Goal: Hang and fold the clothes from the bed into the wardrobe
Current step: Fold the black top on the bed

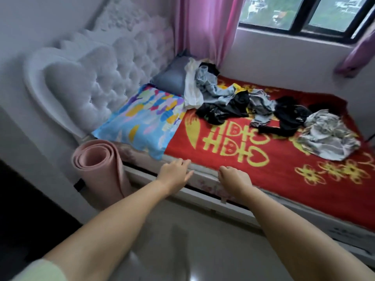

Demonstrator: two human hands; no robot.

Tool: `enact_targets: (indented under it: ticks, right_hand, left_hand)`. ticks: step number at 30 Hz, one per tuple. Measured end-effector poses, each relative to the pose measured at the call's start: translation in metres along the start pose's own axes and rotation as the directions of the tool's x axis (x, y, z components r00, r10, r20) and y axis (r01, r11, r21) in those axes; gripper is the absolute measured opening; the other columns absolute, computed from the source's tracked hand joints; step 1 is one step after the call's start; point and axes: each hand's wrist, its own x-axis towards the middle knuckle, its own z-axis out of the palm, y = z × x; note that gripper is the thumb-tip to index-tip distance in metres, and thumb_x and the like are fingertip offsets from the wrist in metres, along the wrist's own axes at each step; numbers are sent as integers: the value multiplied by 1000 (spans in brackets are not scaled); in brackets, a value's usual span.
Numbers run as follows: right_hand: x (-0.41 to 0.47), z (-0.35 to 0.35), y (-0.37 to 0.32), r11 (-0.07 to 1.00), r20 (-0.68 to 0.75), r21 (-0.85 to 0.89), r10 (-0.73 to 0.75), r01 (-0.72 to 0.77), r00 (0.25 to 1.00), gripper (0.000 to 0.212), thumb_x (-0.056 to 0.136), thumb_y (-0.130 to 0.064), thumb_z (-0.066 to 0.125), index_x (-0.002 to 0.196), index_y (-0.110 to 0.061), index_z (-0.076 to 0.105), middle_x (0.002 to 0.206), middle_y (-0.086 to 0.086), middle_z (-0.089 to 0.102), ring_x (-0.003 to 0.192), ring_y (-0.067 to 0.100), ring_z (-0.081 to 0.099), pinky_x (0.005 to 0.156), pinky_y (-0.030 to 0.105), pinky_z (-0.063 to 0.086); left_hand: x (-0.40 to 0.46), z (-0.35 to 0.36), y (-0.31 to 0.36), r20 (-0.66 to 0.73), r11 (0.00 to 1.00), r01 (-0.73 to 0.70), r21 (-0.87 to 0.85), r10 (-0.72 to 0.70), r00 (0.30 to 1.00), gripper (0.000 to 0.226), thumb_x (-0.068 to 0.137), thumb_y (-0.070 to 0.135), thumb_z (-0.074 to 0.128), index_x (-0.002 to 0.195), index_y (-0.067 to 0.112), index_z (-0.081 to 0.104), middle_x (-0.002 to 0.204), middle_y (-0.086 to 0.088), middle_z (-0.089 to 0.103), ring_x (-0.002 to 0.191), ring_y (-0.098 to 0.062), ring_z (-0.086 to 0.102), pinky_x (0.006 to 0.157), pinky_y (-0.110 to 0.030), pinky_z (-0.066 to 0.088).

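Observation:
Crumpled clothes lie in a loose pile across the far side of the bed point(284, 179), on its red and yellow blanket. Among them are a white garment point(191, 90), a pale blue denim piece point(211, 86), a black garment point(225, 108), another black one point(290, 116) and a grey patterned one point(326, 136). My left hand point(175, 172) reaches over the bed's near edge with relaxed fingers and holds nothing. My right hand point(233, 177) hovers beside it, fingers loosely bent down, also holding nothing. The wardrobe is out of view.
A colourful pillow point(142, 118) and a grey pillow point(172, 78) lie by the tufted white headboard point(97, 78). A rolled pink mat point(101, 167) stands against the bed's corner. Pink curtains point(203, 27) and a window point(304, 15) are behind the bed.

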Motion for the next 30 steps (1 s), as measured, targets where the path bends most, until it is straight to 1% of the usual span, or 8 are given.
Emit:
enact_targets:
  ticks: [2,6,10,12,19,22,25,30]
  right_hand:
    - [17,-8,33,1000,-17,9,22,-22,1000,26,103,-28,30,82,-19,43,72,-5,47,63,20,52,53,31,37]
    - [54,-19,71,999,-29,20,35,-34,999,27,104,-29,28,86,-17,44,73,-3,48,59,19,49,48,29,33]
    - [99,-22,97,998,11,29,53,-53,999,30,104,-31,26,89,-15,47,79,1,55,65,22,55,53,32,45]
    - [126,-23,113,996,21,33,78,-79,997,30,104,-31,27,94,-14,51,84,2,58,68,23,58,53,31,45]
    - [238,-32,168,965,-4,49,259,-259,966,26,103,-30,29,85,-16,43,82,1,54,69,24,54,49,29,31]
    - [290,-31,176,945,-4,99,315,-313,949,25,102,-27,31,93,-14,51,88,1,60,73,22,58,51,29,36]
    - [328,-27,184,932,45,127,336,-339,941,25,102,-25,31,101,-14,53,90,-1,59,73,20,56,55,29,40]
    - [377,-3,207,928,119,117,340,-353,933,20,102,-22,30,98,-14,49,84,-1,52,68,20,51,52,29,38]
  left_hand:
    - [35,0,19,12,1000,-25,-19,25,1000,47,100,46,31,136,17,39,124,-9,52,114,-28,51,85,-40,43]
    - [97,-5,32,34,999,-44,-1,44,998,48,100,47,30,136,16,39,124,-8,51,114,-28,49,83,-41,43]
    - [155,1,24,65,998,-57,5,57,996,48,101,47,27,135,16,39,124,-7,53,110,-27,52,82,-41,46]
    - [189,5,22,77,997,-71,1,71,994,48,101,47,27,136,17,39,123,-7,54,110,-27,53,79,-39,45]
    - [335,12,-1,120,990,-136,-49,141,983,47,100,48,29,132,17,42,125,-5,53,111,-26,54,78,-40,50]
    - [398,11,-22,151,987,-157,-23,158,976,46,100,48,28,133,18,41,127,-5,52,112,-26,54,79,-40,48]
    - [445,16,-31,186,987,-157,-39,162,969,45,101,47,28,132,17,42,126,-5,52,112,-26,54,79,-40,49]
    - [490,45,-30,261,984,-164,-65,176,949,45,101,45,29,134,17,41,126,-5,53,111,-25,54,79,-40,48]
